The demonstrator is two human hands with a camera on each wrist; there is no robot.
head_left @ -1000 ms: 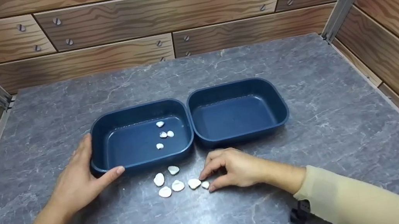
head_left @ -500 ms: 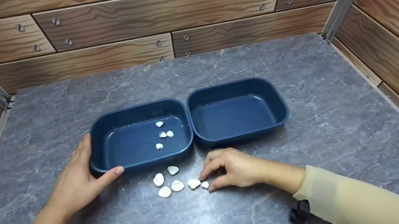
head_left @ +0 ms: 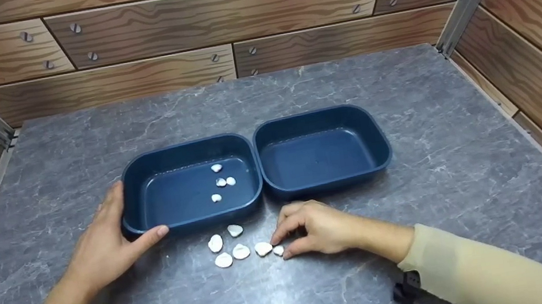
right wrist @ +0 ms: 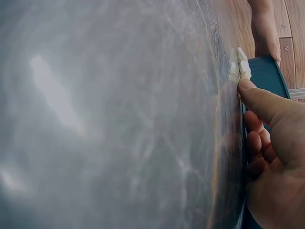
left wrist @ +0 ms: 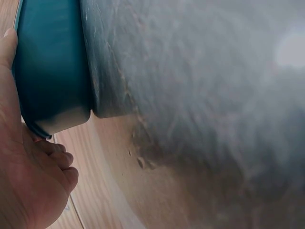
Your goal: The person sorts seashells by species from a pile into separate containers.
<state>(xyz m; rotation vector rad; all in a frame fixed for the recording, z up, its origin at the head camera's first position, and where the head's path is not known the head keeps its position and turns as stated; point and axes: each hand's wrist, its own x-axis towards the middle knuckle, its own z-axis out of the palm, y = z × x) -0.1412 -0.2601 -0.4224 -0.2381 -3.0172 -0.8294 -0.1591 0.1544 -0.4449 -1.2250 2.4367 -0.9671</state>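
My left hand (head_left: 104,247) rests against the left end of the left blue tray (head_left: 174,197), its thumb lying along the front corner. In the left wrist view, the fingers lie by the tray's end wall (left wrist: 52,67). My right hand (head_left: 320,227) is low over the table, thumb and index fingertip around a small white seashell (head_left: 278,250). A larger white seashell (head_left: 263,249) lies close beside the index fingertip. Several more white seashells (head_left: 223,260) lie to the left, in front of the left tray. Inside that tray are several small seashells (head_left: 221,182).
A second blue tray (head_left: 319,158) stands against the left tray's right side, with nothing in it. Wood-patterned panels (head_left: 220,16) enclose the grey marbled table (head_left: 461,146) at the back and sides.
Both hands keep their places, and the seashells and trays stay put. Only a very slight shift of the head view shows.
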